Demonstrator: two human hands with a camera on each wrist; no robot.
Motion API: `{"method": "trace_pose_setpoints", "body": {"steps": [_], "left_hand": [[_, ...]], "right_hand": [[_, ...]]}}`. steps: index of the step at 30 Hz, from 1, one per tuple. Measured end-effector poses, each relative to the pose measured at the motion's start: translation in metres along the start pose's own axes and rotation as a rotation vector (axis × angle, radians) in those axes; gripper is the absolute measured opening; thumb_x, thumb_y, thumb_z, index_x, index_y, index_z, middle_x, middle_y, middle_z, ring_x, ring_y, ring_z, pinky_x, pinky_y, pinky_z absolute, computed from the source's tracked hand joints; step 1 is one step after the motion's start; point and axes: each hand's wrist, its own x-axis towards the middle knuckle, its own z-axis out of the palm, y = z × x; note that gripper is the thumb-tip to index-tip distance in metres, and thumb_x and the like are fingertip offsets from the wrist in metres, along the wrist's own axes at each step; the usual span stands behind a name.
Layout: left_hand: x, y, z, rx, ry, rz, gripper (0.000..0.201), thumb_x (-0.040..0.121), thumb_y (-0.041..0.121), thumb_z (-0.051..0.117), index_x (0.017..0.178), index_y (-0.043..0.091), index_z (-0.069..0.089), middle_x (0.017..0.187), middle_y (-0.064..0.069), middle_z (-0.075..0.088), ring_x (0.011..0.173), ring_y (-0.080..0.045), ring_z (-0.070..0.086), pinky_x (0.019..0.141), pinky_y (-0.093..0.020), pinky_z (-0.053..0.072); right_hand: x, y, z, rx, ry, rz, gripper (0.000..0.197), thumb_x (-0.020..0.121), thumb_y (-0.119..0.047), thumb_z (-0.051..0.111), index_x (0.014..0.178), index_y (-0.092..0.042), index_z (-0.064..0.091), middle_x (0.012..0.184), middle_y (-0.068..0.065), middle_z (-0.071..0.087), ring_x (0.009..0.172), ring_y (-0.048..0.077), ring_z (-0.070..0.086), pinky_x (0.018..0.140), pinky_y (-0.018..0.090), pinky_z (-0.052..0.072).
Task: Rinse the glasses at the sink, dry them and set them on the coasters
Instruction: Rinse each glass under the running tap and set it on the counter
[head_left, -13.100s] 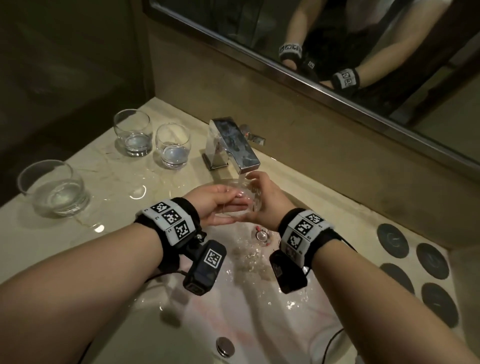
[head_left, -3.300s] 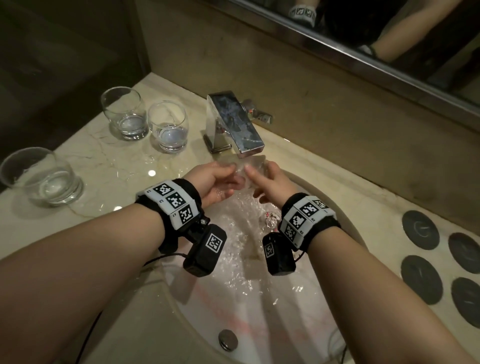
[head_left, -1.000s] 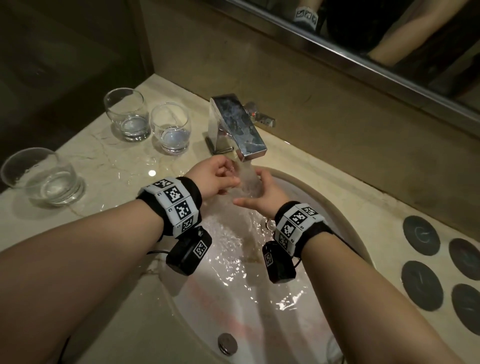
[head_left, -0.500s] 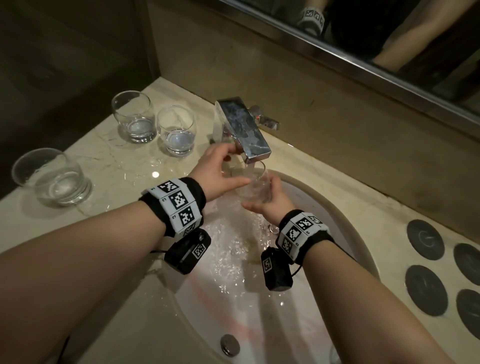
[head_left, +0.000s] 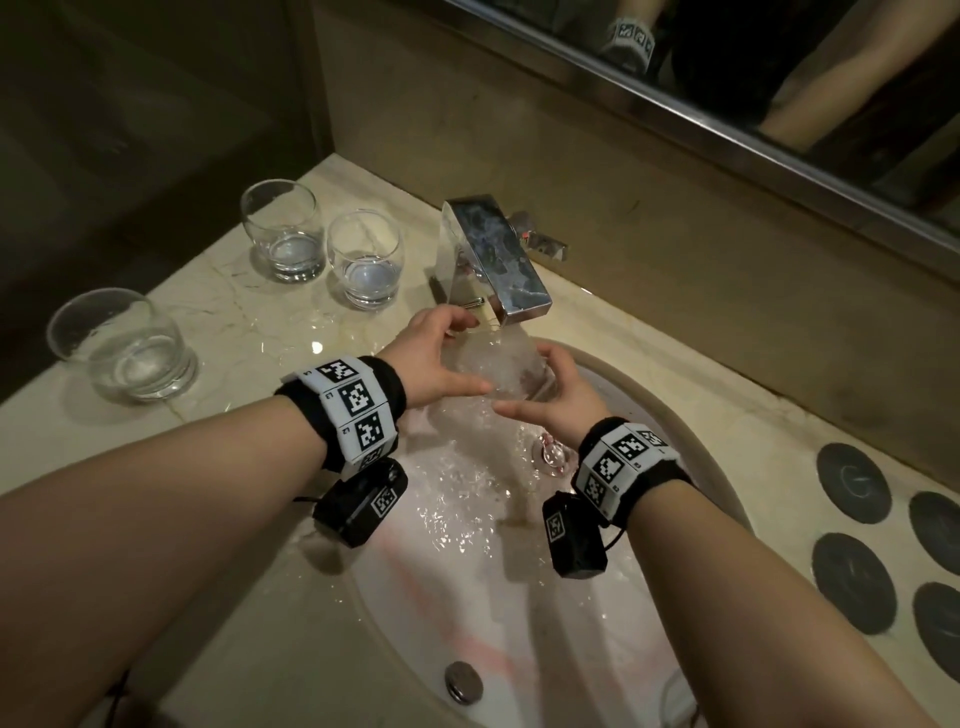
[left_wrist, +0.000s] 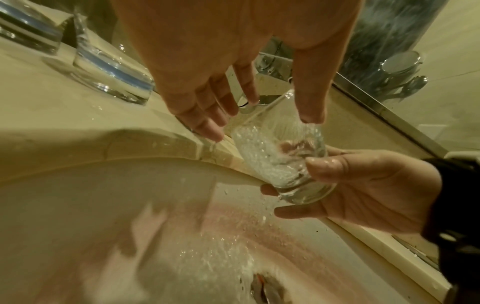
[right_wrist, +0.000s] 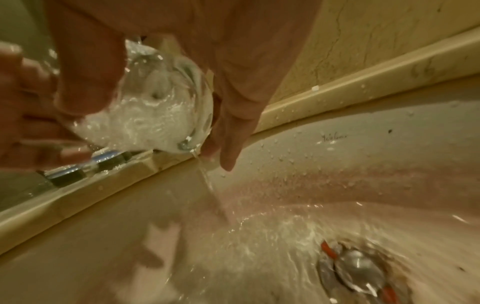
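The right hand (left_wrist: 363, 191) curls its fingers (left_wrist: 327, 166) and thumb around the base of a clear, rounded glass (left_wrist: 283, 156), gripping it tilted directly under the faucet (head_left: 498, 260). The left hand (head_left: 436, 358) has its fingers (left_wrist: 207, 115) extended and relaxed, thumb tip touching the glass wall. Bubbling water fills the glass and spills into the smooth white sink (head_left: 519, 597) below the faucet. Left of the faucet, three clear tumblers (head_left: 363, 260) stand on the veined marble counter (head_left: 234, 332). Right of the faucet lie five dark round coasters (head_left: 852, 488), some partly cropped.
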Motion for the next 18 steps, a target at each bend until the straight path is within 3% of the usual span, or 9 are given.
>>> {"method": "trace_pose_setpoints", "body": {"steps": [5,9,13,15,18], "left_hand": [[-0.008,-0.003,0.001,0.052,0.003,-0.032,0.071,0.072,0.025,0.080,0.132,0.012,0.042,0.133,-0.007,0.042,0.111,-0.011,0.043,0.096,-0.025,0.040],[-0.019,-0.001,0.001,0.086,-0.036,-0.064,0.067,0.076,0.029,0.077,0.131,0.012,0.044,0.132,-0.006,0.044,0.108,-0.010,0.044,0.091,-0.021,0.037],[-0.032,0.004,-0.001,0.044,-0.063,-0.083,0.054,0.078,0.028,0.075,0.123,0.015,0.049,0.120,-0.002,0.050,0.105,-0.013,0.048,0.084,-0.022,0.038],[-0.038,0.006,-0.002,0.023,-0.068,-0.094,0.046,0.079,0.027,0.075,0.117,0.015,0.053,0.113,0.000,0.054,0.100,-0.014,0.052,0.082,-0.023,0.039],[-0.049,0.006,-0.002,0.002,-0.055,-0.100,0.042,0.079,0.022,0.075,0.114,0.011,0.056,0.106,0.000,0.057,0.093,-0.014,0.053,0.081,-0.022,0.039]], "right_hand": [[-0.008,-0.023,-0.014,-0.343,0.027,0.002,0.075,0.056,-0.035,0.088,0.118,-0.029,0.047,0.119,-0.001,0.045,0.104,0.018,0.054,0.090,0.034,0.048],[-0.026,-0.052,-0.019,-0.976,0.033,0.011,0.067,0.071,-0.028,0.078,0.127,-0.025,0.041,0.117,0.004,0.034,0.096,0.025,0.053,0.078,0.034,0.050],[-0.049,-0.073,-0.008,-1.630,-0.031,-0.110,0.057,0.080,-0.025,0.066,0.130,-0.025,0.037,0.126,0.009,0.032,0.105,0.027,0.047,0.086,0.040,0.042],[-0.061,-0.079,-0.004,-1.800,-0.080,-0.142,0.057,0.082,-0.028,0.064,0.133,-0.026,0.037,0.130,0.009,0.031,0.110,0.027,0.045,0.089,0.040,0.038],[-0.075,-0.084,0.000,-1.849,-0.135,-0.178,0.055,0.085,-0.027,0.061,0.135,-0.025,0.036,0.131,0.009,0.031,0.111,0.028,0.045,0.090,0.040,0.038]]}}
